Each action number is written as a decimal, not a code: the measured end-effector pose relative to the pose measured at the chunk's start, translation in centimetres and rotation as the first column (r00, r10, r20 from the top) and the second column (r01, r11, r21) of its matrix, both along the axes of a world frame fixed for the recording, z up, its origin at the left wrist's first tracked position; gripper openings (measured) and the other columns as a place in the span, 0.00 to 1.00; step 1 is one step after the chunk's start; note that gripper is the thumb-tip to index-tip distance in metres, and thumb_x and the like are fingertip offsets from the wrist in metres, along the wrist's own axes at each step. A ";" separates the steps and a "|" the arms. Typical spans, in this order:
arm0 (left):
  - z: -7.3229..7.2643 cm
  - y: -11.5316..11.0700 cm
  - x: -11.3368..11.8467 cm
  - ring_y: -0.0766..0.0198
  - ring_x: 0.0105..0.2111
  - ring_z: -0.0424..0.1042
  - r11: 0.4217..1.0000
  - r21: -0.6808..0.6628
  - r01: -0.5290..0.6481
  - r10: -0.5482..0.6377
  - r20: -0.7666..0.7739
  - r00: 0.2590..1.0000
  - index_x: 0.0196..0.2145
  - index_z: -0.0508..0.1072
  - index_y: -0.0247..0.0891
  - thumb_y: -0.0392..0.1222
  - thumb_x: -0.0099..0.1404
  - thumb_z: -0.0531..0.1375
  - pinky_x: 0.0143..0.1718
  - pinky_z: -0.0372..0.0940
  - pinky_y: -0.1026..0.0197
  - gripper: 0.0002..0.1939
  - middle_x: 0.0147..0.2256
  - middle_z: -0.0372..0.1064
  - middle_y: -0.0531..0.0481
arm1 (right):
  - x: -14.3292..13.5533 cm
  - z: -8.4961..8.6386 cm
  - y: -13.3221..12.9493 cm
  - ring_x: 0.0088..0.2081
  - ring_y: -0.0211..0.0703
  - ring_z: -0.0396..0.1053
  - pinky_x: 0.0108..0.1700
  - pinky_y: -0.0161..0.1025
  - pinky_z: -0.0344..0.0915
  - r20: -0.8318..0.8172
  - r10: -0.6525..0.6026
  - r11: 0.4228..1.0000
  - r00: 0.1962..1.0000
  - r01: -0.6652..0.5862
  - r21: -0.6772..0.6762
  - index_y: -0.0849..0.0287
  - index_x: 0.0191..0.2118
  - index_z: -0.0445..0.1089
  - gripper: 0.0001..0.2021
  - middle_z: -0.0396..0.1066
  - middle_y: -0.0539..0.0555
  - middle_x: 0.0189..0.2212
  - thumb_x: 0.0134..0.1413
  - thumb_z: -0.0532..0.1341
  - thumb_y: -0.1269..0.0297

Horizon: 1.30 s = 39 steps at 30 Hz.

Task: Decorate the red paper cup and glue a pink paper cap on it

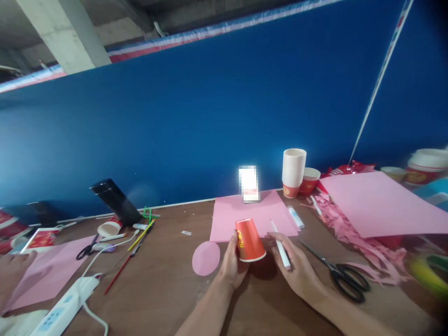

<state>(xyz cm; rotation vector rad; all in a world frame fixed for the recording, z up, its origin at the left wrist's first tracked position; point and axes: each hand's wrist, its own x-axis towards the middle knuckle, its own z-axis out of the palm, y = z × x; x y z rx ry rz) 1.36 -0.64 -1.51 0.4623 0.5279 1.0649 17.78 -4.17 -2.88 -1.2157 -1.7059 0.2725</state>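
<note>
A: Where is the red cup (251, 239)?
B: In the left hand (230, 262), just above the bench (157, 284). It is upside down and a little tilted, its white rim lowest.
A: How is that hand set?
B: Clamped on the cup, fingers and thumb around its left and lower side.
A: And the right hand (297, 262)?
B: It is closed on a white marker (282, 250), the narrow end pointing up and away. The marker is near the cup but apart from it.
A: What lies about them?
B: A pink paper disc (206, 258) lies flat just left of the left hand. Beyond the cup are pink sheets (224, 217), with a glue stick (296, 217) at their right edge. Black-handled scissors (346, 279) lie to the right of the right hand.
A: Farther back?
B: A tall stack of paper cups (293, 170) stands near the blue partition (196, 116). Pink paper strips (350, 229) are heaped to the right of it, nearer the scissors.
A: And that yellow-green ring (425, 275) at the right edge?
B: It is blurred; it may be a roll of tape, but I can't be sure.
</note>
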 end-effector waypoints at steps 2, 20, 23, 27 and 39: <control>-0.1 0.0 -0.1 0.54 0.41 0.73 1.000 0.008 -0.008 0.008 0.004 1.000 0.41 0.74 0.30 0.54 0.62 0.56 0.53 0.59 0.52 0.22 0.40 0.75 0.40 | 0.0 0.2 0.0 0.45 0.47 0.73 0.46 0.42 0.72 -0.003 -0.003 1.000 1.000 0.003 -0.004 0.57 0.49 0.65 0.13 0.74 0.58 0.43 0.59 0.53 0.69; 0.1 -0.3 -0.3 0.51 0.43 0.72 1.000 0.026 0.001 -0.001 -0.011 1.000 0.41 0.74 0.30 0.55 0.61 0.56 0.53 0.59 0.50 0.23 0.40 0.75 0.39 | -0.9 0.7 0.1 0.43 0.46 0.74 0.46 0.41 0.71 -0.040 0.082 0.990 0.996 -0.086 -0.108 0.57 0.47 0.65 0.11 0.74 0.58 0.43 0.60 0.53 0.68; 0.3 -0.5 -0.3 0.53 0.42 0.73 1.000 0.023 0.000 0.000 0.007 1.000 0.41 0.74 0.30 0.56 0.62 0.56 0.53 0.59 0.52 0.24 0.41 0.75 0.40 | -1.1 0.7 0.1 0.44 0.46 0.73 0.47 0.42 0.71 -0.024 0.090 0.992 0.996 -0.091 -0.092 0.57 0.48 0.66 0.12 0.73 0.58 0.43 0.59 0.53 0.69; 0.6 -0.5 -0.2 0.54 0.41 0.73 1.000 0.013 0.007 -0.007 0.027 1.000 0.41 0.74 0.28 0.55 0.63 0.54 0.52 0.60 0.53 0.25 0.40 0.75 0.39 | -1.2 0.6 0.1 0.44 0.45 0.73 0.47 0.41 0.70 -0.036 0.103 0.988 0.994 -0.107 -0.108 0.58 0.49 0.65 0.13 0.73 0.58 0.44 0.58 0.53 0.70; 0.0 -0.3 0.1 0.53 0.40 0.73 1.000 0.006 0.003 -0.004 0.039 0.999 0.40 0.74 0.29 0.53 0.63 0.54 0.50 0.61 0.51 0.22 0.39 0.75 0.39 | -0.9 0.3 0.3 0.45 0.45 0.71 0.47 0.40 0.69 -0.050 0.115 0.982 0.992 -0.121 -0.147 0.57 0.47 0.64 0.11 0.72 0.57 0.44 0.59 0.53 0.69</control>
